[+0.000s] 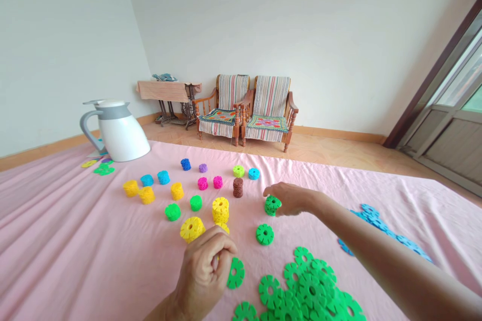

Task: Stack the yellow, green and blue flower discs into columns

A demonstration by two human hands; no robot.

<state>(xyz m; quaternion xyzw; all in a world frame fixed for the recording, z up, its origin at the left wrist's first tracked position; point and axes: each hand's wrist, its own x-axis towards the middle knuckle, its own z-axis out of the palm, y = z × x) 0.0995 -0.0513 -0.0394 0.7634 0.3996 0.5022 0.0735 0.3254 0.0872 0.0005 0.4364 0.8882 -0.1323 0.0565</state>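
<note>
My right hand (pixel 289 198) reaches out over the pink cloth, its fingers curled around the top of a short stack of green notched discs (pixel 271 206). Nearer to me stands another green stack (pixel 264 234). My left hand (pixel 205 273) is closed, its fingertips turned inward; what they hold, if anything, is hidden. Beside its knuckles is a green disc (pixel 236 274), partly covered by the hand. Yellow stacks (pixel 192 229) stand just beyond the left hand, one partly hidden by it. A loose heap of green discs (pixel 311 291) lies in front, between my arms.
Small stacks in blue, pink, brown (pixel 238 187), yellow and green stand across the cloth (pixel 94 235). Loose blue discs (pixel 387 233) lie beyond my right forearm. A white jug (pixel 122 133) stands at the far left, near several loose discs. Two wooden armchairs (pixel 267 105) are behind.
</note>
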